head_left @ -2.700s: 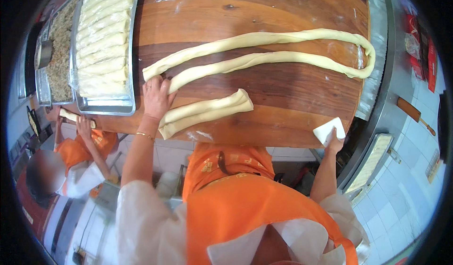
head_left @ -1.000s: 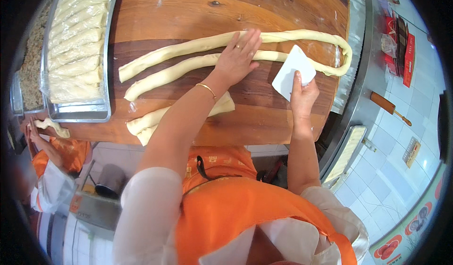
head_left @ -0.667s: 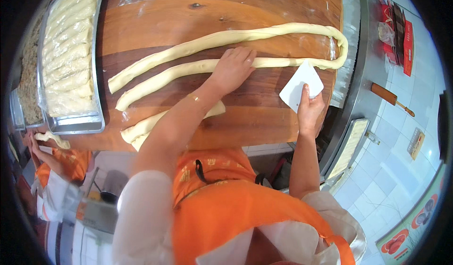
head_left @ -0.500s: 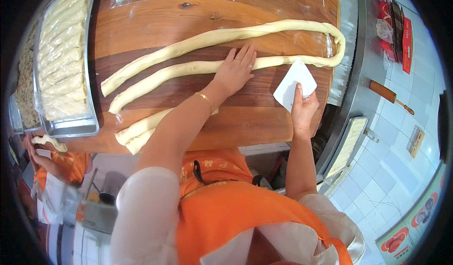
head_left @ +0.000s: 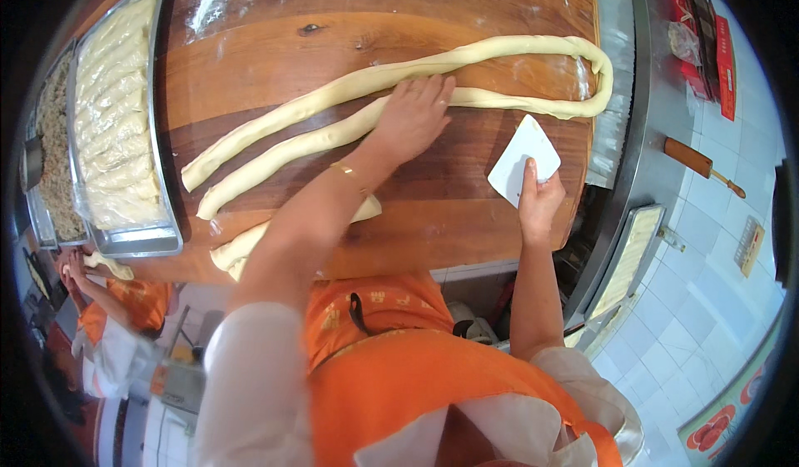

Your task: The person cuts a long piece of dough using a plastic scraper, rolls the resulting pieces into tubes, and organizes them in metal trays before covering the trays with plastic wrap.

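A long pale dough rope (head_left: 325,95) lies on the wooden table, bent into a narrow U with its curve at the right. My left hand (head_left: 414,116) rests palm down on the near strand, fingers stretched out, the tips at the far strand. A white dough scraper (head_left: 512,166) is pinched in my right hand (head_left: 541,202), thumb on top. Its upper corner points at the near strand, just short of it. Closer to me, a shorter piece of dough (head_left: 364,209) lies partly hidden under my left forearm.
At the left stand a metal tray (head_left: 169,226) of dough strips under clear film and a tray of brown crumbly filling (head_left: 58,151). Beyond the table's lower left, a co-worker's hands (head_left: 73,269) hold dough. A wooden-handled tool (head_left: 689,158) is at the right, above a tray (head_left: 626,260).
My left hand has slid slightly left along the near strand and turned more sideways. The scraper's corner has drawn back from the rope. The whole view has shifted a little.
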### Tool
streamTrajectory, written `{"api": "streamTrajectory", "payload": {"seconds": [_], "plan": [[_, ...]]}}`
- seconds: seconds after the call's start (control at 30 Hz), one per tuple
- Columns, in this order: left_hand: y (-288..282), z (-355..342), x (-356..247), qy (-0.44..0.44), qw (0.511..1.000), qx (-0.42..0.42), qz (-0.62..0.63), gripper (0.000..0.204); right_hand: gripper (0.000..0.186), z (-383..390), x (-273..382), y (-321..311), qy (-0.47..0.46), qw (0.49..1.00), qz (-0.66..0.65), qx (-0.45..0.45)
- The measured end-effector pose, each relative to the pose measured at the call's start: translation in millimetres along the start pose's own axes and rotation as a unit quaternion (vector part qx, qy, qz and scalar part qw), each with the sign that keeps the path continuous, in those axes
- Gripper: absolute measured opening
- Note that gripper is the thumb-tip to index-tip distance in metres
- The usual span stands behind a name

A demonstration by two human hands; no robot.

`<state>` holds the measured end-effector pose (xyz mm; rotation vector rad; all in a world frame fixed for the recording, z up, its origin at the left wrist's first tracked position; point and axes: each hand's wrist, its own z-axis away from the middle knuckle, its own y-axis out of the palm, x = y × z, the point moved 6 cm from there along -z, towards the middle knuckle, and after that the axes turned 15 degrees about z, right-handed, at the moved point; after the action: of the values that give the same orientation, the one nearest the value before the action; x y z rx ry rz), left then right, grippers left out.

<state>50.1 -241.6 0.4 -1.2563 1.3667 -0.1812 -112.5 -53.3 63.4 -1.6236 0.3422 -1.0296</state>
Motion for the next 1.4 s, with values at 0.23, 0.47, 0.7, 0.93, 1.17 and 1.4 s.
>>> {"api": "streamTrajectory", "payload": {"seconds": [0.23, 0.47, 0.7, 0.93, 1.17, 1.4], "plan": [[36.2, 11.8, -14.0, 0.027, 0.997, 0.047, 0.046, 0.045, 0.029, 2.1, 10.1, 2.1, -0.006, 0.999, -0.012, 0.031], [-30.7, -4.7, 61.4, -0.188, 0.981, -0.04, -0.022, 0.056, 0.025, 4.6, 49.3, 30.6, -0.069, 0.995, -0.05, 0.057], [-16.4, -8.6, 90.5, -0.18, 0.971, 0.105, 0.117, 0.047, 0.024, 5.7, 58.6, 36.1, -0.085, 0.994, -0.021, 0.068], [-28.9, -22.6, 58.9, -0.144, 0.989, 0.004, 0.018, 0.04, 0.026, 7.3, 56.6, 36.7, -0.09, 0.995, -0.016, 0.047], [-6.9, -7.0, 72.8, -0.221, 0.963, 0.002, 0.153, 0.055, 0.024, 13.4, 87.0, 44.6, -0.109, 0.991, -0.022, 0.071], [-134.1, 130.9, 100.3, -0.241, 0.96, -0.094, -0.103, 0.074, 0.023, 33.7, 124.1, 66.7, -0.163, 0.978, -0.064, 0.117]]}}
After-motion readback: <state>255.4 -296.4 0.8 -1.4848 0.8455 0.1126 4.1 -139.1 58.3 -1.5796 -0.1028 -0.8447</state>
